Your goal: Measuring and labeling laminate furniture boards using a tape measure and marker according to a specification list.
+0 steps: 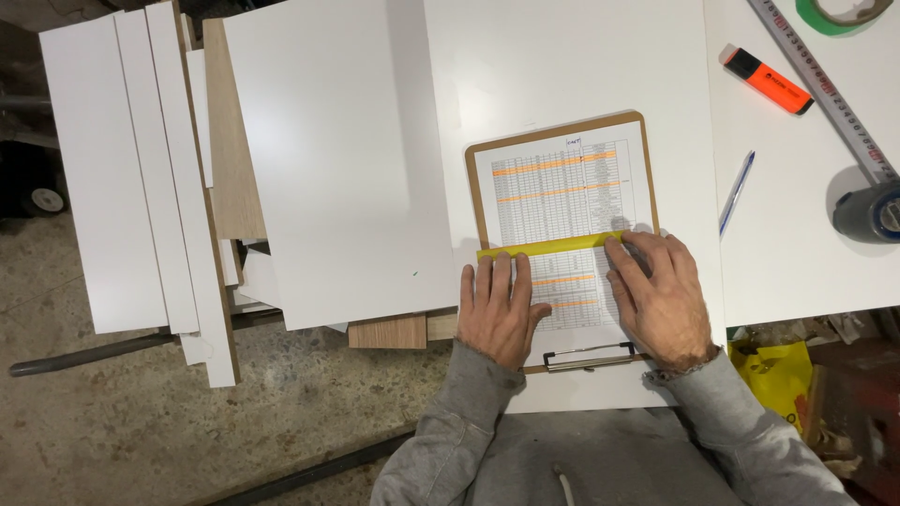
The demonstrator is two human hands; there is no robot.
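A brown clipboard (478,178) lies on a white panel (562,66) and holds a printed table sheet (562,187) with orange highlighted rows. A yellow ruler (548,246) lies across the sheet. My left hand (497,309) rests flat on the sheet's left side, fingertips at the ruler's left end. My right hand (661,295) lies flat on the right side, its fingers pressing the ruler's right end. Neither hand grips anything. The clipboard's metal clip (589,357) sits at the near edge between my wrists.
An orange highlighter (767,81), a blue pen (737,191), a long metal ruler (825,84), a green tape roll (839,14) and a grey tape roll (867,211) lie at the right. Stacked white and wood boards (141,178) stand at the left. A yellow bag (773,370) hangs below.
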